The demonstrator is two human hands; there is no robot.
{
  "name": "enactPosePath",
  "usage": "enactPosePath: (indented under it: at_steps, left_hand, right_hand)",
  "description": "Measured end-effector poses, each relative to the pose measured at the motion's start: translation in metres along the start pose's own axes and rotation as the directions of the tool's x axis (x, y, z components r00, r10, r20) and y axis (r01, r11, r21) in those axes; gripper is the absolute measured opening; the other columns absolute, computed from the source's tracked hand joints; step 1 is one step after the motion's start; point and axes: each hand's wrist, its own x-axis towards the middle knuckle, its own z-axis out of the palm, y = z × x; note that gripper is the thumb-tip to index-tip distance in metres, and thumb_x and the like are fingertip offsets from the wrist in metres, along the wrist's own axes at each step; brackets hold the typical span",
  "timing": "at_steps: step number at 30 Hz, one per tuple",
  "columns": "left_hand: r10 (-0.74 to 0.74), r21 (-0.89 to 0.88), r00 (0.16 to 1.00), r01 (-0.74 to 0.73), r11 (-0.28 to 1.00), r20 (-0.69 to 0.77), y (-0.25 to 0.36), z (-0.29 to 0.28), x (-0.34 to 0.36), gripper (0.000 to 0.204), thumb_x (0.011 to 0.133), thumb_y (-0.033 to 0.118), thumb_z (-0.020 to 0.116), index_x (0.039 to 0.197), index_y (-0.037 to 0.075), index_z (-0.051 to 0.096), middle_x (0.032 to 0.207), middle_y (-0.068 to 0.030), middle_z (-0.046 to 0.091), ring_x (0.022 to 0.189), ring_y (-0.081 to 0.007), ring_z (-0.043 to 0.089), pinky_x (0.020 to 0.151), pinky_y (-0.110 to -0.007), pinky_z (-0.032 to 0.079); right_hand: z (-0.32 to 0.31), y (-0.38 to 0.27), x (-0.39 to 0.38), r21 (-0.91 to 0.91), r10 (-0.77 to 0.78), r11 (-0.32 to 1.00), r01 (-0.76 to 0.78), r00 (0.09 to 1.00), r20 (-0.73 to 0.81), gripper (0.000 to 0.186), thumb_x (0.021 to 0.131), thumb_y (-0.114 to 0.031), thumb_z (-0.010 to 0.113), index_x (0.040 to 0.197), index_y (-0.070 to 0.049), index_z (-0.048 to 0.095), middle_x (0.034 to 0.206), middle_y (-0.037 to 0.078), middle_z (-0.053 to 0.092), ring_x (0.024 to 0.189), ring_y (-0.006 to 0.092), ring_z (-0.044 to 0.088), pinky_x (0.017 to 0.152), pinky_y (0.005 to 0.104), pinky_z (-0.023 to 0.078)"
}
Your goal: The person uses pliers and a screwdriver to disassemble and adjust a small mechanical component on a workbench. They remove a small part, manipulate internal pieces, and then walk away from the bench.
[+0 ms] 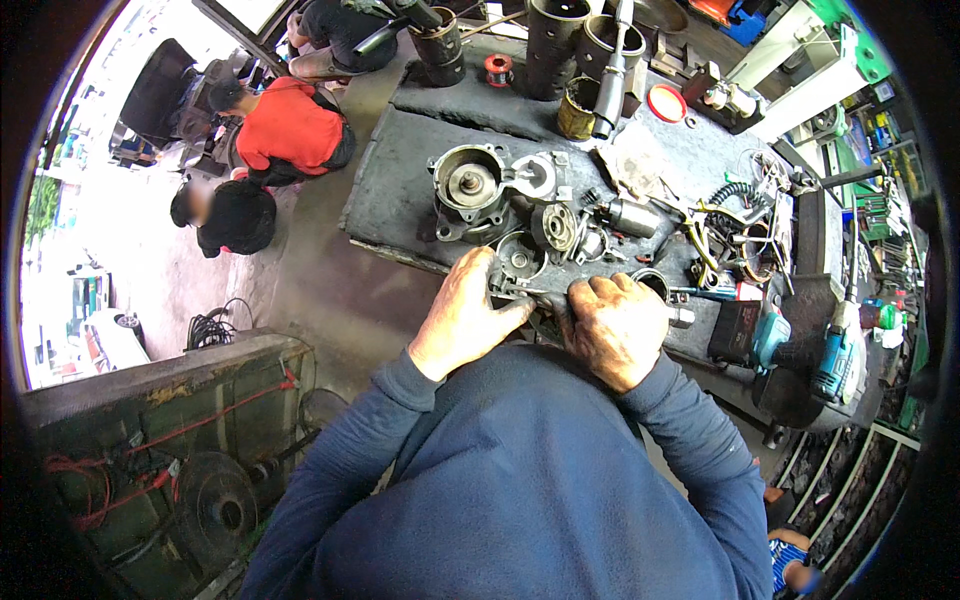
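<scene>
At the bench's near edge, my left hand [462, 318] is closed, its thumb pressed on a small dark metal part [541, 299] close to my body. My right hand [618, 328] is curled beside it with the knuckles up; its palm and whatever it grips are hidden. A round open metal housing [520, 256] lies just beyond my left fingers. Past my right knuckles shows a metal ring [652, 283], and a silver cylindrical end [682, 317] sticks out beside that hand. Farther back are a large round housing [470, 182] and a finned round motor part [556, 228].
The dark workbench [400, 205] also carries a dark cylinder [632, 216], wiring [735, 195], a red-rimmed lid [667, 103] and tall metal sleeves [555, 50]. A teal angle grinder [838, 360] sits at right. People crouch at far left, one in a red shirt [292, 125].
</scene>
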Motion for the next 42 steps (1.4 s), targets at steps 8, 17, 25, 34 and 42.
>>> enactPosePath:
  at_steps: [8, 17, 25, 34, 42]
  left_hand:
    - [0.06, 0.248, 0.998, -0.06, 0.967, 0.008, -0.006, -0.001, 0.0, 0.082, 0.075, 0.023, 0.088, 0.138, -0.014, 0.05, 0.14, -0.0338, 0.055, 0.136, -0.0453, 0.051, 0.117, -0.049, 0.041]
    - [0.241, 0.396, 0.97, -0.237, 0.887, 0.038, -0.021, -0.001, -0.001, 0.068, 0.071, 0.018, 0.085, 0.125, -0.01, 0.054, 0.125, -0.0295, 0.058, 0.121, -0.0477, 0.053, 0.108, -0.051, 0.045]
    - [0.242, 0.351, 0.963, -0.268, 0.897, 0.118, -0.01, -0.008, 0.004, 0.061, 0.079, 0.022, 0.082, 0.124, -0.011, 0.057, 0.127, -0.0301, 0.058, 0.123, -0.0481, 0.053, 0.111, -0.051, 0.043]
    - [0.355, 0.186, 0.925, -0.375, 0.908, 0.132, -0.013, -0.015, 0.007, 0.035, 0.097, 0.014, 0.063, 0.121, -0.011, 0.059, 0.121, -0.0303, 0.06, 0.122, -0.0477, 0.055, 0.115, -0.053, 0.038]
    - [0.238, -0.191, 0.97, -0.241, 0.951, -0.041, -0.018, -0.003, 0.011, 0.022, 0.101, 0.017, 0.061, 0.1, -0.005, 0.057, 0.096, -0.0201, 0.055, 0.092, -0.0385, 0.054, 0.087, -0.044, 0.046]
  right_hand:
    - [0.001, 0.01, 0.018, -0.02, -0.086, 0.996, 0.088, 0.993, 0.085, 0.024, 0.077, -0.031, 0.078, 0.076, -0.011, 0.065, 0.069, 0.008, 0.064, 0.071, 0.0285, 0.069, 0.062, 0.043, 0.054]
    - [0.008, 0.022, 0.035, 0.088, -0.167, 0.985, 0.151, 0.963, 0.213, 0.024, 0.08, -0.032, 0.076, 0.074, -0.011, 0.067, 0.065, 0.013, 0.065, 0.063, 0.0327, 0.069, 0.058, 0.0463, 0.055]
    - [0.021, 0.043, 0.038, 0.175, -0.201, 0.972, 0.157, 0.941, 0.273, 0.024, 0.087, -0.035, 0.071, 0.085, -0.012, 0.074, 0.065, 0.017, 0.066, 0.062, 0.0353, 0.07, 0.058, 0.048, 0.054]
    - [0.001, 0.045, 0.035, 0.195, -0.15, 0.976, 0.097, 0.948, 0.28, 0.042, 0.095, -0.047, 0.068, 0.078, -0.008, 0.072, 0.063, 0.018, 0.064, 0.063, 0.0375, 0.068, 0.06, 0.0493, 0.052]
    - [-0.013, 0.032, 0.031, 0.287, 0.082, 0.921, -0.261, 0.854, 0.514, 0.054, 0.1, -0.049, 0.06, 0.077, -0.003, 0.074, 0.07, 0.023, 0.068, 0.07, 0.0406, 0.071, 0.066, 0.0505, 0.056]
